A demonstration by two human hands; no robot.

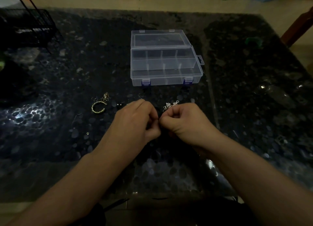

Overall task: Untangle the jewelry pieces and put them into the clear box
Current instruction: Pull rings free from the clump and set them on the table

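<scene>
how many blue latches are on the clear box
2, both on the front wall of the clear box: left latch near the front left corner, right latch near the front right corner. None seem hidden.

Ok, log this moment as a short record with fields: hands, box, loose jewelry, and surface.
left hand: fingers curled, pinching something too small to make out
right hand: fingers curled round the silver jewelry piece, which sticks out beyond the knuckles
clear box: lid open, dividers visible, compartments look empty
gold bangle: lying on the table, left of the hands
small gold pieces: just beyond the bangle
table: dark, pebble-patterned, glossy
</scene>
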